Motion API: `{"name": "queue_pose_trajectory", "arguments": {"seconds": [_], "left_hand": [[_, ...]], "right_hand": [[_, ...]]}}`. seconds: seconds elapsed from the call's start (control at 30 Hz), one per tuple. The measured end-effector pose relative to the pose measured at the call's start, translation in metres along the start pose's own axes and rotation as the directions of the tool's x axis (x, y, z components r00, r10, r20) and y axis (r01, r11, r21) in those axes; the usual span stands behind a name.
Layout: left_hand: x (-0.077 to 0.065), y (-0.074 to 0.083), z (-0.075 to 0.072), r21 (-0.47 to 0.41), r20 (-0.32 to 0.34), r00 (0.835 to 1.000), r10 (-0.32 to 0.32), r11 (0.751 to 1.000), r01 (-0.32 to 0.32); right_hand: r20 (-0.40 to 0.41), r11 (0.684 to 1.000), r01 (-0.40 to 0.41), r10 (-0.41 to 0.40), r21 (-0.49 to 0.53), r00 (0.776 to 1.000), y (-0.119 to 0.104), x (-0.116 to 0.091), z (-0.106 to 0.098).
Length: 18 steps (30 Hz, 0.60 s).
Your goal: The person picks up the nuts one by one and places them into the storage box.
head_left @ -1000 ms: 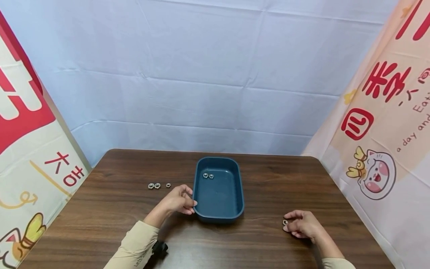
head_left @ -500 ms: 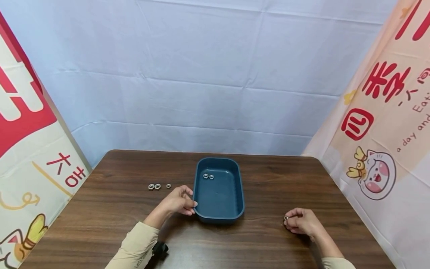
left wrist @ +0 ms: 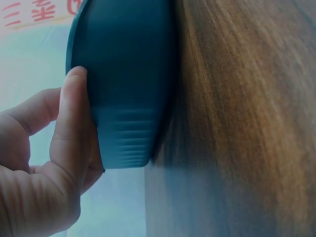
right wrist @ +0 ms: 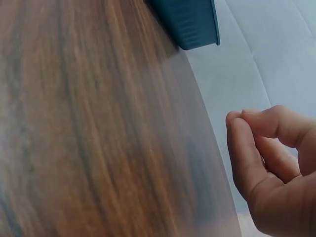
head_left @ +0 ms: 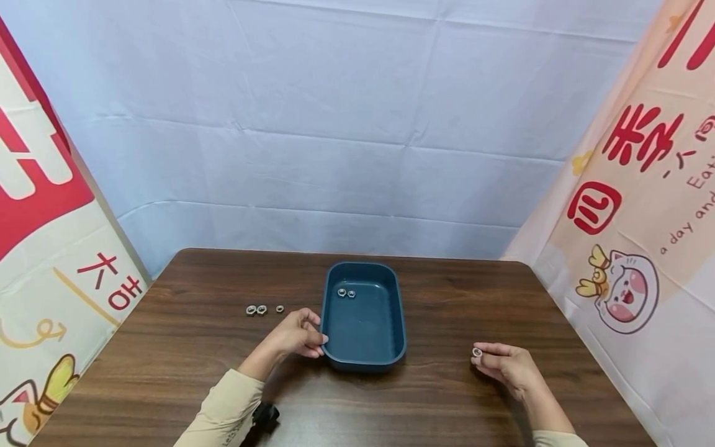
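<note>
A deep blue plastic tray [head_left: 363,335] stands on the wooden table, and two metal hex nuts [head_left: 346,293] lie inside it toward the back left. My left hand [head_left: 301,334] pinches the tray's left rim, thumb against the wall and fingers at the edge; the left wrist view shows this hand [left wrist: 59,143] close up. To the right of the tray, my right hand [head_left: 509,366] pinches a hex nut [head_left: 477,352] between thumb and fingertips, just above the table. In the right wrist view the fingers hide that nut.
Several loose hex nuts lie left of the tray: two touching nuts [head_left: 256,310] and a smaller nut [head_left: 280,308] apart from them. A black object [head_left: 265,415] is by the left sleeve. A pale cloth [head_left: 335,124] hangs behind the table [head_left: 436,410].
My right hand has picked the nut up from the table between its fingertips, lifting and turning it slightly. The left hand and the tray have stayed in place.
</note>
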<state>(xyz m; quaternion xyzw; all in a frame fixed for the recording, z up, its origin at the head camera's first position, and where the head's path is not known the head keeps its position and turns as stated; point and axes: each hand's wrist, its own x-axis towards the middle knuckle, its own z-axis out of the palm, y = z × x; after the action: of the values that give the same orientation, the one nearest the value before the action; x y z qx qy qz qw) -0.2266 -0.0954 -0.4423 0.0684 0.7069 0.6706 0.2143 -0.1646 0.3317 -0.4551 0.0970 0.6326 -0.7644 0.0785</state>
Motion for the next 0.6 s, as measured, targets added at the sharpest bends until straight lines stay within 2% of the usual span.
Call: {"name": "queue_pose_trajectory", "arguments": {"seconds": [0.17, 0.33, 0.6], "left_hand": [[0.000, 0.000, 0.001, 0.010, 0.003, 1.000, -0.001, 1.000, 0.000], [-0.002, 0.001, 0.000, 0.017, -0.004, 1.000, -0.009, 1.000, 0.009], [-0.002, 0.001, 0.001, 0.011, 0.000, 1.000, 0.001, 1.000, -0.001]], "right_hand": [[-0.013, 1.000, 0.002, -0.002, 0.002, 1.000, -0.002, -0.001, -0.001], [0.013, 0.998, -0.012, 0.013, -0.059, 1.000, -0.011, 0.001, 0.000], [0.056, 0.997, 0.003, 0.000, -0.071, 0.998, -0.018, 0.020, 0.011]]}}
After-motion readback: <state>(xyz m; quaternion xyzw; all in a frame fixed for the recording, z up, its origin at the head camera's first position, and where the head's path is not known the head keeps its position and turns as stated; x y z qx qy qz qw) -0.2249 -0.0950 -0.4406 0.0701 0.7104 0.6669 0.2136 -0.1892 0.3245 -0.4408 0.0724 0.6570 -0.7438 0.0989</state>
